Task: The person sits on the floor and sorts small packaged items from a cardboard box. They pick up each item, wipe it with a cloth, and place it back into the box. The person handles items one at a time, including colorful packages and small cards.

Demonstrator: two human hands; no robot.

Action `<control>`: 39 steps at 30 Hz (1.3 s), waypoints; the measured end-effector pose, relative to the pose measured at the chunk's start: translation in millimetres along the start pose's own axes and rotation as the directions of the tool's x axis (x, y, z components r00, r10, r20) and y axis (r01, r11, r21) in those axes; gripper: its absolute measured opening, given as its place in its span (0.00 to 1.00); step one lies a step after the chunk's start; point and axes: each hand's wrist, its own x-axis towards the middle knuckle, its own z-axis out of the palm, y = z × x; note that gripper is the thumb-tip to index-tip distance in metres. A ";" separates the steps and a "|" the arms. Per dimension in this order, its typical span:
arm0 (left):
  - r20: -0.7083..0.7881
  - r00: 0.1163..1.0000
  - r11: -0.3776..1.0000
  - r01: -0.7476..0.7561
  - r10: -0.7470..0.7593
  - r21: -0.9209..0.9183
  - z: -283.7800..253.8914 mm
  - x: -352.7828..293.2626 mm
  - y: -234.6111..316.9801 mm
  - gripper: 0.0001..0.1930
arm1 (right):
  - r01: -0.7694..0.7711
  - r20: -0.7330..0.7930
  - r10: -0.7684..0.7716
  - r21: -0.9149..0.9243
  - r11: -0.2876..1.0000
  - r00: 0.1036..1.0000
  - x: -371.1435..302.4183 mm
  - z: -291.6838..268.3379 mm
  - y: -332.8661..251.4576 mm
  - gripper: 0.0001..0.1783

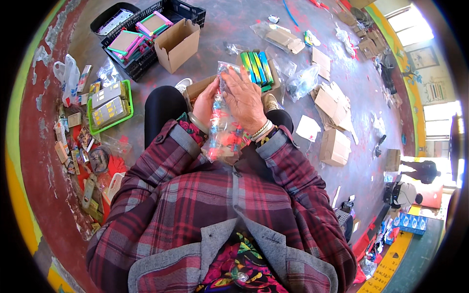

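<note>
Between the person's two hands, above the lap, is a long clear plastic bag [222,133] with small red, blue and pale pieces inside, its lower end hanging toward the jacket front. The left hand [205,103] is narrowed around the bag's left edge, near the upper end. The right hand [243,97] lies flat over the upper right part, its extended fingers close together; whether its thumb pinches the plastic I cannot tell.

Just beyond the right hand, a small cardboard box [277,82] holds green, yellow and blue packs [256,67]. Another open carton [196,89] is partly hidden behind the left hand. A shoe [183,84] shows beside it.

Farther out to the left, a green basket [131,103] contains grey and yellow packages [108,102]. Above it, a black crate [131,72] carries pink and green frames [126,43], with a tall open box [178,48] against its side. To the right, crumpled clear plastic [303,83], a white sheet [308,128], flattened cardboard [333,104] and a brown box [335,148] lie on the floor [300,161].
</note>
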 end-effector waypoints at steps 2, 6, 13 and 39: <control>0.084 0.994 0.991 0.074 -0.065 -0.108 -15.8 4.5 1.9 0.18 | 0.016 -0.014 -0.016 0.046 0.999 1.000 -7.1 1.2 -5.7 0.23; 0.078 0.989 0.978 0.137 -0.126 -0.157 -12.9 5.1 6.9 0.20 | 0.028 0.021 -0.031 0.146 0.989 0.999 -20.2 -4.6 -19.8 0.25; 0.031 0.991 0.990 0.132 -0.130 -0.057 -9.0 4.5 10.3 0.23 | 0.067 0.041 -0.082 0.280 0.958 0.996 -44.0 -11.7 -32.4 0.25; 0.227 0.948 0.965 0.248 -0.223 -0.088 2.0 2.8 9.6 0.33 | 0.397 0.115 -0.420 0.183 0.900 0.900 -48.8 -20.3 -23.4 0.26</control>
